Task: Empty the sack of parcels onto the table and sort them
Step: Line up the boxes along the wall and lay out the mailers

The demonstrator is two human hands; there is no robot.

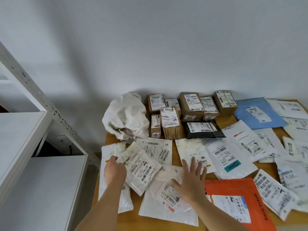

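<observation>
The crumpled white sack lies at the table's back left corner. Several brown cardboard boxes stand in a row along the wall beside it, with a black bubble mailer in front. White flat mailers cover the front and right of the wooden table. My left hand grips the edge of a small white mailer lying tilted on other mailers. My right hand is spread flat, fingers straight, over a large white mailer.
An orange mailer lies at the front right and a blue one at the back right. A white metal shelf unit stands close to the table's left edge. The wall runs right behind the boxes.
</observation>
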